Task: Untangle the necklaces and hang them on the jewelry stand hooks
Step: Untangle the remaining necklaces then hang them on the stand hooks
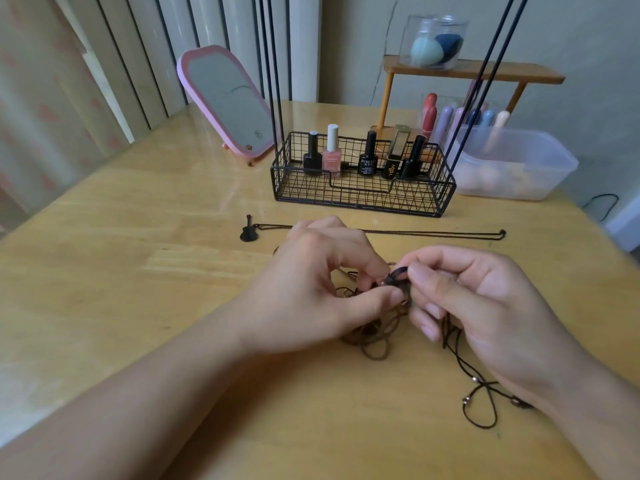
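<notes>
One freed necklace lies straight on the table, unhung; the left hand and right hand both pinch the knotted cords near the front edge; untangling looks unfinished.

Mid-frame, the left hand and right hand pinch a tangled brown cord necklace. Above them, a guitar-pendant necklace lies stretched across the wooden table.

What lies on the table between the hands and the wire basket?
In the head view, a straightened chain necklace with a guitar pendant, between the hands and the wire basket.
</notes>
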A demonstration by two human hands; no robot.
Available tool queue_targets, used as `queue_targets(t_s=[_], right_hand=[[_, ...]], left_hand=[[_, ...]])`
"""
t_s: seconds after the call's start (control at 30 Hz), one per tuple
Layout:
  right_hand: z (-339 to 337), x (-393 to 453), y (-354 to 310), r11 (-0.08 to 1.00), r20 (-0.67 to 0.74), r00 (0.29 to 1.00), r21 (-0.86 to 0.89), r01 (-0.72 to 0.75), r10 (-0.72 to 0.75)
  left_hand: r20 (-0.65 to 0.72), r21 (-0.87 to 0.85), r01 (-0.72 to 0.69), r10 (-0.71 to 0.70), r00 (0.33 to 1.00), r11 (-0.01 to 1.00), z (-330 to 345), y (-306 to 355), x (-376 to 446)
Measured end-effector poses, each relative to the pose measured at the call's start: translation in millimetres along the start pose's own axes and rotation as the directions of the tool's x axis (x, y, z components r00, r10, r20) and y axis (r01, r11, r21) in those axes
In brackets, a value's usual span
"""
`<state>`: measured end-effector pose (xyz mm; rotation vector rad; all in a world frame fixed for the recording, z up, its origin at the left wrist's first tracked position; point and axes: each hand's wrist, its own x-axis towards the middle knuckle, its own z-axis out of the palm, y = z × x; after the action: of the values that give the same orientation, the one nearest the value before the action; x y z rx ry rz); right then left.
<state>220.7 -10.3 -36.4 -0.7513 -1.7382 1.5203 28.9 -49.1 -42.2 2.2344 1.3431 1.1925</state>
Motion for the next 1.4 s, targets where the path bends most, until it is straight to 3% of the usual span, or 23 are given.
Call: queue_targets(t_s=[0.17,0.33,0.53,0.9,1.03,1.17,1.3,1.4], right_hand=[[0,0,-2,1.0,-0.018,0.999,-0.007,0.029,-0.03],[-3,-1,0,0.992,-0.033,0.997,-0.109,0.063,-0.067],[-3,-2,4,0.962,-0.01,0.985,-0.216,0.168,-0.174],[-4,-5,9,0.876,-0.008,0.963,-0.419,0.241,-0.269],[-1,-5,9,0.835,0.014,0.936,-0.448,0.319,-0.351],[1,-6,6,0.806,0.011,0.921,-0.479,0.347,-0.39],[1,-5,3,0.831,-0.01,0.929,-0.452,0.325,-0.369],[3,-4,4,0.848,0.02,0.951,-0.449,0.284,-0.308]], left_hand=[[0.07,-0.192,0.045,-0.032,0.997,0.98,-5,-2,0],[0.117,-0.443,0.153,-0.112,0.987,0.883,-7,-3,-2],[0.161,-0.528,0.195,-0.129,0.979,0.826,-7,-5,-2],[0.088,-0.44,0.17,-0.146,0.985,0.882,-7,-2,0],[0.141,-0.442,0.169,-0.118,0.983,0.881,-9,-2,-2],[0.166,-0.32,0.129,-0.078,0.983,0.939,-11,0,-3],[0.089,-0.222,0.054,-0.035,0.995,0.974,-10,3,-1],[0.002,-0.25,0.013,-0.013,1.0,0.968,-9,5,0]])
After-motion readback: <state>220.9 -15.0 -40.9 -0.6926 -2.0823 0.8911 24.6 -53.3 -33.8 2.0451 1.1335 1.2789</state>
